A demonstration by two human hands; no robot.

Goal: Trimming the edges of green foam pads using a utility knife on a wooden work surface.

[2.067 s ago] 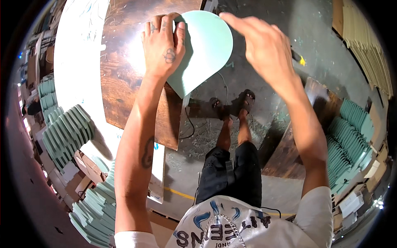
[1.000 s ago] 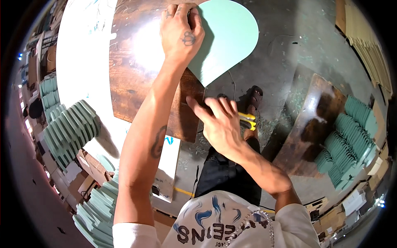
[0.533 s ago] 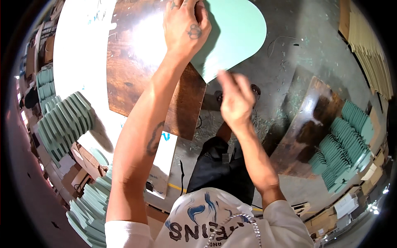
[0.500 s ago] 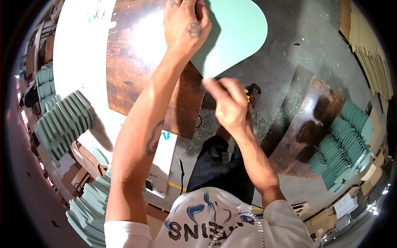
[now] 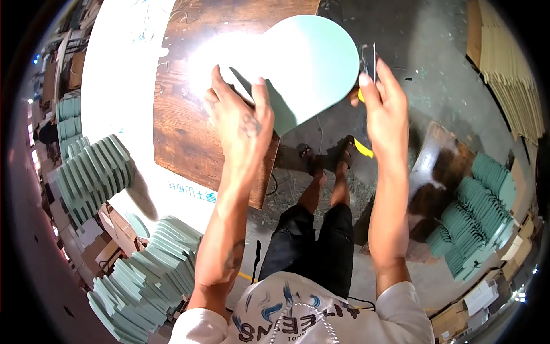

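A pale green heart-shaped panel (image 5: 315,63) lies on a brown wooden board (image 5: 180,129), its right lobe reaching past the board's edge. Glare washes out the left lobe. My left hand (image 5: 243,117) is at the panel's lower left side, thumb and forefinger spread apart; whether the other fingers go under the edge cannot be made out. At the right lobe's edge, my right hand (image 5: 388,106) is closed around a yellow-handled knife (image 5: 364,149). Its thin blade points away from me, and the fingers hide most of the handle.
Stacked green pieces (image 5: 94,172) stand on the white table (image 5: 114,69) at left, with another stack (image 5: 149,275) nearer me. More green stacks (image 5: 475,206) sit right, beside a brown board (image 5: 438,155). Tan sheets (image 5: 510,69) lean far right. Scraps litter the floor around my feet.
The heart panel has come nearer and more of it shows. My left hand has shifted toward me, its fingers spreading. My right hand has moved away from the panel's point to its right edge.
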